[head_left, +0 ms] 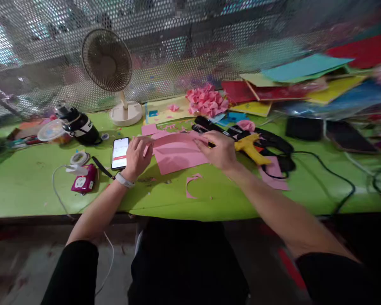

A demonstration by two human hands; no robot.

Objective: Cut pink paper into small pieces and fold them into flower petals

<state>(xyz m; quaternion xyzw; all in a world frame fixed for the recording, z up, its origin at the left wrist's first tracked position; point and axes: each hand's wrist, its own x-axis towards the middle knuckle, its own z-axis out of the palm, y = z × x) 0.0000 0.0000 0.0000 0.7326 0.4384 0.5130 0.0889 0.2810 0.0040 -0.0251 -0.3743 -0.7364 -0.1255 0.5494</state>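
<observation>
A sheet of pink paper (180, 154) bows upward between my two hands, its far edge curved. My left hand (137, 156) has its fingers bent around the sheet's left end. At the right end, my right hand (219, 149) pinches the edge between thumb and fingers. Below the sheet lies a curved pink paper scrap (190, 188). Close to my left hand is a lit phone (120, 152). A yellow tool with a pistol-like grip (252, 148), looking like a glue gun, rests just right of my right hand.
A fan (108, 61) stands behind, left of a pile of pink paper pieces (207, 101). Left are a dark bottle (79, 125) and purple box (84, 180). Coloured sheets (305, 70) are heaped at right, with black cables (330, 169) nearer. A perforated metal screen (178, 51) bounds the back.
</observation>
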